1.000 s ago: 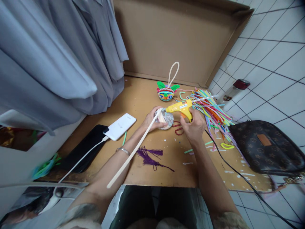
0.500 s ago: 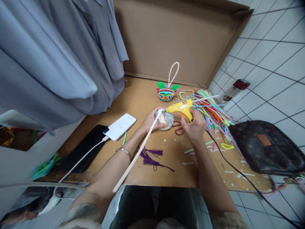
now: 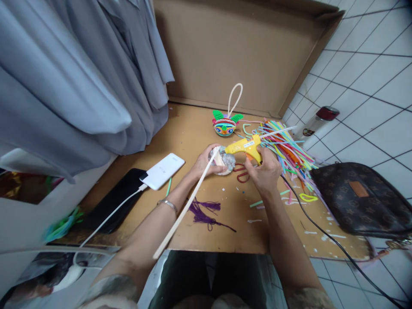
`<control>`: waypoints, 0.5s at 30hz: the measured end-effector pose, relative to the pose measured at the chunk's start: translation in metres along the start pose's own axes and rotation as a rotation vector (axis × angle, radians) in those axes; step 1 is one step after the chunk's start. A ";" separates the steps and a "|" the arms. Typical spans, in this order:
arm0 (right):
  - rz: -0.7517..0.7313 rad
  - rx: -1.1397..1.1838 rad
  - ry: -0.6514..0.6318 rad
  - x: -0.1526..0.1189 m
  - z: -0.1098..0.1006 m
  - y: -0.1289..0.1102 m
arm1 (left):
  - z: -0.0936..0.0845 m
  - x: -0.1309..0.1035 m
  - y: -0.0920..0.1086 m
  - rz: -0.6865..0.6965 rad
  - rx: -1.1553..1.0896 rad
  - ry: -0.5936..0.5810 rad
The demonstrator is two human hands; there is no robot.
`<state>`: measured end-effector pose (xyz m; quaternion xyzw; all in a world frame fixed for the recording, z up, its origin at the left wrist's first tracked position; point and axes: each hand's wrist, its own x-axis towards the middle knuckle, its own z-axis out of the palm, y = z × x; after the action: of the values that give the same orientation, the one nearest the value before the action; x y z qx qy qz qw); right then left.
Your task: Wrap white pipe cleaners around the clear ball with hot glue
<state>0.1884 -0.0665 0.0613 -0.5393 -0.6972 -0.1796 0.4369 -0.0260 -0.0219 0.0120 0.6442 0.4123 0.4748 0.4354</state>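
Shows a dark patterned bag (image 3: 370, 210) with hidden contents on the worktop (image 3: 252, 236), near a clear red-capped bottle (image 3: 313, 125). Clasps a rough greyish ball (image 3: 229, 161) trailing a pale strip (image 3: 186, 206) over mid-worktop, with left grip (image 3: 206, 164) curled; wraps right grip (image 3: 265, 171) round a yellow glue gun (image 3: 238, 146). Has silky purple tassels (image 3: 200, 214) nearer, heaped bright strands (image 3: 289, 152) behind.

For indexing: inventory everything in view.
Tabletop: 1, tan, centre
Cardboard panel: 1, brown, back
Draped cloth: 1, grey, left
Tiled wall: 1, white, right
Wrapped ball: 1, greyish, centre
Flat strip: 1, cream, centre
Glue gun: 1, yellow, centre
Looped ornament: 1, multicoloured, back
Fuzzy sticks: many, multicoloured, right
Thread tassels: count unclear, purple, front
Capped bottle: 1, clear, right
Patterned bag: 1, brown, right
Flat slabs: 2, white, black, left
Loops: 2, red, centre
Left hand, right hand: 2, bare, centre
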 end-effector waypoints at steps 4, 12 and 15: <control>0.006 0.004 0.020 -0.001 0.001 -0.001 | 0.001 -0.001 0.002 0.002 -0.014 0.005; 0.030 0.038 0.013 -0.004 0.007 0.000 | -0.001 0.002 -0.005 0.004 0.031 0.010; 0.038 0.038 0.028 -0.005 0.009 0.000 | 0.000 0.002 -0.004 0.013 0.022 0.009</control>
<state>0.1844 -0.0629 0.0525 -0.5416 -0.6839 -0.1652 0.4601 -0.0263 -0.0187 0.0085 0.6497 0.4151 0.4759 0.4232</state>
